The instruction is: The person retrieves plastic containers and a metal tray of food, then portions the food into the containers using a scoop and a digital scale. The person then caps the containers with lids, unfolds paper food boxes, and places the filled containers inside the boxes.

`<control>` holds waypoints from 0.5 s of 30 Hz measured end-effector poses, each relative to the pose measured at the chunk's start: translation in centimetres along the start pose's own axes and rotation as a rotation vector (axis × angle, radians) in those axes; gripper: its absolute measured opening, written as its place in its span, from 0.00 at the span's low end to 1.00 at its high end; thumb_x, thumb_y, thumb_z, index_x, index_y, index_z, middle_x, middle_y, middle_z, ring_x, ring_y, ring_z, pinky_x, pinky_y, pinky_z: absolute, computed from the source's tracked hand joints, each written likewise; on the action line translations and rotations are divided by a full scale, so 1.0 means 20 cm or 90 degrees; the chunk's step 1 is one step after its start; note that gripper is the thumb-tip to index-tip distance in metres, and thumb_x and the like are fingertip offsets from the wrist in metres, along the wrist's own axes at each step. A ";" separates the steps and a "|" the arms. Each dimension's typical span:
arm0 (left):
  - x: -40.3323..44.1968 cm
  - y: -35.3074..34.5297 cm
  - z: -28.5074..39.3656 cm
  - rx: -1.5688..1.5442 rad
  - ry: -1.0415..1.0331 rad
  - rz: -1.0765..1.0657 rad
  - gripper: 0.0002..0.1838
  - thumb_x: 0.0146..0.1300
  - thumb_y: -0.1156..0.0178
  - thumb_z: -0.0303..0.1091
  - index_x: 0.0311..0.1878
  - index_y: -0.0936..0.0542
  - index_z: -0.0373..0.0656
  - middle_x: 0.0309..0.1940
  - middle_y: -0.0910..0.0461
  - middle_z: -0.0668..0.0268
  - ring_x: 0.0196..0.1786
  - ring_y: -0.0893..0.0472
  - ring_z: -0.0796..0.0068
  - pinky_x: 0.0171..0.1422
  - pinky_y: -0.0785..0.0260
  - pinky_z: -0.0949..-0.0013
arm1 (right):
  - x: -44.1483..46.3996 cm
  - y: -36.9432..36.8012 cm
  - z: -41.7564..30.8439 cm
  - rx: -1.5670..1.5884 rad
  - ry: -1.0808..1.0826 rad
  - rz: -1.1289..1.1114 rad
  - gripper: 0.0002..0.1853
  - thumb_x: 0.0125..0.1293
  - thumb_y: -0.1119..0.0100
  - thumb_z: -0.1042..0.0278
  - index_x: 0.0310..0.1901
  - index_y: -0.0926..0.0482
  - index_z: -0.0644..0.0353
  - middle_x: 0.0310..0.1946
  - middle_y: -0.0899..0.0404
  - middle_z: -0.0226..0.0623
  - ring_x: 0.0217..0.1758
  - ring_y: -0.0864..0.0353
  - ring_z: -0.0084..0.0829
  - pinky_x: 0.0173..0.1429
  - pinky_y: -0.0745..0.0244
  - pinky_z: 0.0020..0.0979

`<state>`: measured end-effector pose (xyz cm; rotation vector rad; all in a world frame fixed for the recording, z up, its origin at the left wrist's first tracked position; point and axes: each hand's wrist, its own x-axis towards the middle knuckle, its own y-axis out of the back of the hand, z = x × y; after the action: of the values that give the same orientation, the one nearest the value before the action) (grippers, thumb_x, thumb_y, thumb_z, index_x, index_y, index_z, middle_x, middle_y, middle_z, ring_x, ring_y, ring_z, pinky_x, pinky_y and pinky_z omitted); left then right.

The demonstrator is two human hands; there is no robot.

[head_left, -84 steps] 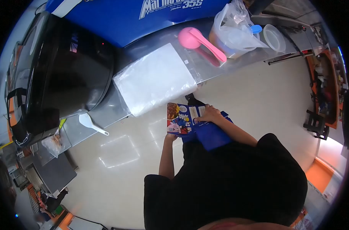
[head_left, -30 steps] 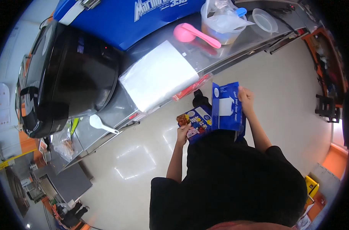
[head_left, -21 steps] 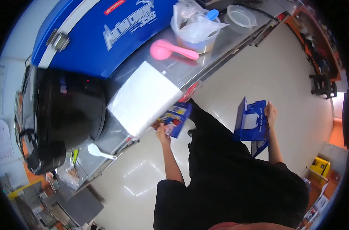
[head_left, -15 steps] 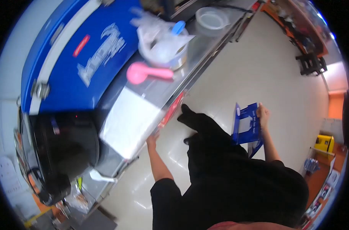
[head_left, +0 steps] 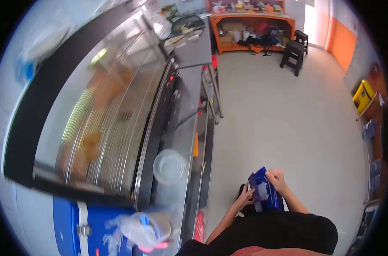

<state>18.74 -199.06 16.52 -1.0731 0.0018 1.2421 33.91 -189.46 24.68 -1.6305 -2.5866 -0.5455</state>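
Note:
A blue cardboard box [head_left: 268,198] with pale printing is held upright in front of my body, its top flaps standing up. My right hand [head_left: 277,179] is closed on its upper right edge, thumb toward the top. On the other side, my left hand [head_left: 246,197] has its fingers against the box's left edge and appears to grip it. What lies inside the box cannot be made out.
A glass display warmer [head_left: 104,111] with food on wire racks stands along the left. Beside it are a clear round tub [head_left: 169,166], a bucket with plastic bags [head_left: 149,228] and a blue cooler [head_left: 66,226]. Black stools [head_left: 293,56] and an orange shelf unit [head_left: 253,19] stand at the back.
My left hand has left the counter edge and come to the box. My view has swung toward the display warmer and the back of the room. The right hand keeps hold of the box.

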 end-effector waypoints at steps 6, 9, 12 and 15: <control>0.58 -0.08 0.60 0.159 -0.038 0.103 0.43 0.52 0.42 0.41 0.66 0.56 0.47 0.60 0.45 0.55 0.59 0.38 0.64 0.56 0.42 0.51 | 0.53 0.24 0.06 -0.019 -0.026 0.065 0.21 0.58 0.50 0.70 0.10 0.43 0.63 0.07 0.47 0.30 0.10 0.49 0.20 0.16 0.55 0.28; 0.78 -0.07 0.89 0.297 -0.185 0.136 0.35 0.46 0.46 0.20 0.61 0.44 0.37 0.48 0.31 0.59 0.47 0.28 0.70 0.50 0.34 0.71 | 0.90 0.33 0.16 -0.142 0.018 0.008 0.22 0.57 0.47 0.66 0.10 0.42 0.62 0.06 0.45 0.30 0.10 0.47 0.23 0.16 0.51 0.28; 1.02 0.20 1.23 0.239 -0.410 0.251 0.31 0.45 0.47 0.18 0.56 0.40 0.36 0.45 0.30 0.60 0.47 0.28 0.70 0.52 0.34 0.71 | 1.49 0.48 0.29 -0.338 0.056 -0.045 0.21 0.54 0.43 0.54 0.15 0.37 0.60 0.09 0.36 0.35 0.11 0.37 0.30 0.17 0.42 0.31; 0.93 0.01 1.79 0.368 -0.517 0.336 0.28 0.49 0.47 0.20 0.55 0.40 0.39 0.47 0.31 0.57 0.48 0.27 0.66 0.53 0.35 0.66 | 1.94 0.47 0.34 -0.542 -0.019 -0.164 0.25 0.46 0.40 0.43 0.28 0.32 0.60 0.16 0.26 0.41 0.18 0.26 0.41 0.22 0.33 0.37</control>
<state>6.80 -161.61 25.90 -0.0104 0.0228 1.9303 25.81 -150.12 29.16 -1.4113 -2.7699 -1.8433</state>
